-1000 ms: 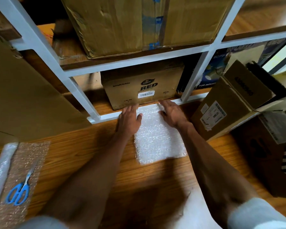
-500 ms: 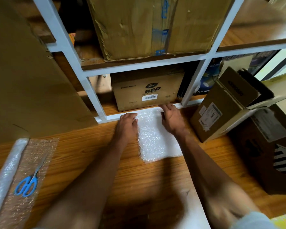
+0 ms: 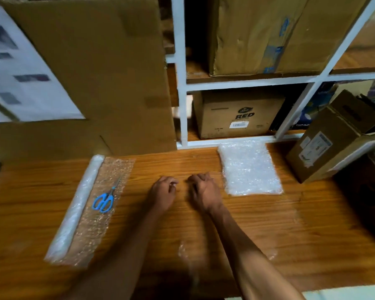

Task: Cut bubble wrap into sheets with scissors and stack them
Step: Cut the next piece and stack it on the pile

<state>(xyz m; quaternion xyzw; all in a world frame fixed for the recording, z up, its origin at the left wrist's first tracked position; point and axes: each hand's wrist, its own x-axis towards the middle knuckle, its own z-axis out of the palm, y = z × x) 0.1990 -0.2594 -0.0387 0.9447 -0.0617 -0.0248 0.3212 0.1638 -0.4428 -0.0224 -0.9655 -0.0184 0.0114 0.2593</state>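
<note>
Your grip is idle: left hand (image 3: 162, 192) and right hand (image 3: 201, 191) hover loosely curled over the counter (image 3: 268, 224) (holding nothing), between scissors (image 3: 104, 201) parked on the bubble wrap roll (image 3: 85, 204) and the stack of sheets (image 3: 249, 167) squared against the shelf (image 3: 225, 142).

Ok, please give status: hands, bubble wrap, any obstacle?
Left hand and right hand empty over table. Scissors lying on bubble wrap roll. Cut stack by shelf. Nothing in the way.

A storeroom or packing area: white metal shelving (image 3: 182, 87) holds taped cardboard boxes (image 3: 236, 115) (one barcoded) beyond a wooden worktable (image 3: 268, 224), more cartons (image 3: 331, 139) far right.
</note>
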